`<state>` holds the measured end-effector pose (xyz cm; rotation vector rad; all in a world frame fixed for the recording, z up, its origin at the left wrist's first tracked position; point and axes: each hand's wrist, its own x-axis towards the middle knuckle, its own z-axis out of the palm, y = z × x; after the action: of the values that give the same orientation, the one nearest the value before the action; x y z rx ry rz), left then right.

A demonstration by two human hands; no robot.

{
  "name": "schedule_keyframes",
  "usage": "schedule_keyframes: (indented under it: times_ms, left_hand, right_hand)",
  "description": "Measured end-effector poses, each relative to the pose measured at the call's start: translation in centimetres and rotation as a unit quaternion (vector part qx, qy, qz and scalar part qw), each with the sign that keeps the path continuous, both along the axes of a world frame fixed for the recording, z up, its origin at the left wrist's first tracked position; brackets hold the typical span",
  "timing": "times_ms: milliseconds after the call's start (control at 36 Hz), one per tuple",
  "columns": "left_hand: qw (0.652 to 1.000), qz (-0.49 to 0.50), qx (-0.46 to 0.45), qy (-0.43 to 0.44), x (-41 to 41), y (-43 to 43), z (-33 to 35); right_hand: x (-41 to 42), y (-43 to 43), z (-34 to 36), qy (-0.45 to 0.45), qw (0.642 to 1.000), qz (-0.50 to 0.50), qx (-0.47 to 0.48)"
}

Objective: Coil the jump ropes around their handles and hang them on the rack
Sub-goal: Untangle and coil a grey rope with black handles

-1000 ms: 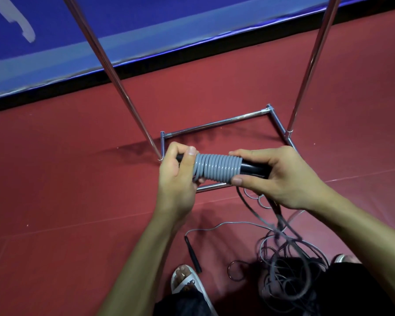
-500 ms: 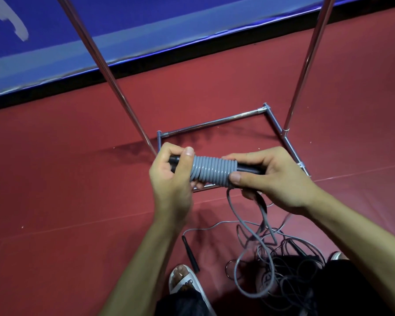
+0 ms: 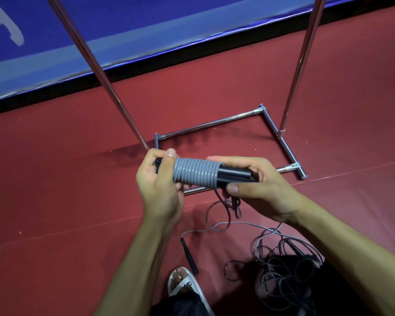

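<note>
The red floor (image 3: pixel 55 179) fills most of the view, with a blue panel (image 3: pixel 146 30) and a black strip along its far edge. On the floor stands the chrome rack (image 3: pixel 210 125): two thin uprights rise out of the top of the view from a rectangular base of tubes.

Both hands hold one jump rope above the near bar of that base. The left hand (image 3: pixel 160 190) grips the left end of the bundle, thumb laid over the first turns. The right hand (image 3: pixel 260 192) is wrapped round the right end, fingers over the top and thumb underneath.

To the lower right a loose tangle of ropes (image 3: pixel 283 265), grey and dark, lies on the floor near the person's dark-clothed leg.

The held bundle lies roughly level. A grey rope coil (image 3: pixel 195 172) of about a dozen tight, even turns, side by side, covers its middle. Two black handles (image 3: pixel 234 175), smooth and glossy, lie together and stick out of the coil on the right. A grey rope tail (image 3: pixel 224 208) drops from the coil's right edge towards the floor.

A white sandal (image 3: pixel 185 286) on a foot shows at the bottom edge. Just above it a slim black spare handle (image 3: pixel 188 256) lies on the floor, a thin grey cord leading off its upper end.
</note>
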<state>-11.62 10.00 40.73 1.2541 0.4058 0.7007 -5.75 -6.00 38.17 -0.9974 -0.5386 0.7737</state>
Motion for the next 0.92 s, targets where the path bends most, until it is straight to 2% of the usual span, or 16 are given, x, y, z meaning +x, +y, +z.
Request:
schedule_keyframes:
  times_ms: [111, 278, 417, 500, 639, 750, 917]
  left_hand:
    - [1.000, 0.014, -0.013, -0.005, 0.2, -0.1, 0.2]
    - [0.999, 0.016, -0.035, -0.011, 0.6, -0.4, 0.3]
    - [0.998, 0.012, -0.058, -0.007, 0.6, -1.2, 0.4]
    - [0.998, 0.030, -0.054, -0.005, 0.8, -1.4, 0.2]
    - [0.995, 0.094, -0.018, 0.017, 1.0, -0.3, -0.5]
    - [0.988, 0.147, 0.000, 0.039, 1.1, 0.4, -0.9]
    - [0.983, 0.180, 0.028, 0.041, 1.4, 2.1, -1.4]
  right_hand:
    - [-0.5, 0.6, -0.2, 0.041, 0.998, -0.026, 0.047]
    - [-0.8, 1.0, -0.6, 0.022, 0.990, -0.131, 0.048]
    - [-1.1, 1.3, -0.8, 0.006, 0.986, -0.163, 0.038]
    - [-1.6, 1.5, -1.1, 0.033, 0.986, -0.162, 0.032]
    - [-1.8, 2.6, -1.6, 0.049, 0.972, -0.204, -0.108]
    - [-2.0, 3.0, -0.9, 0.084, 0.967, -0.205, -0.129]
    - [-2.2, 2.4, -0.7, -0.014, 0.956, -0.167, -0.242]
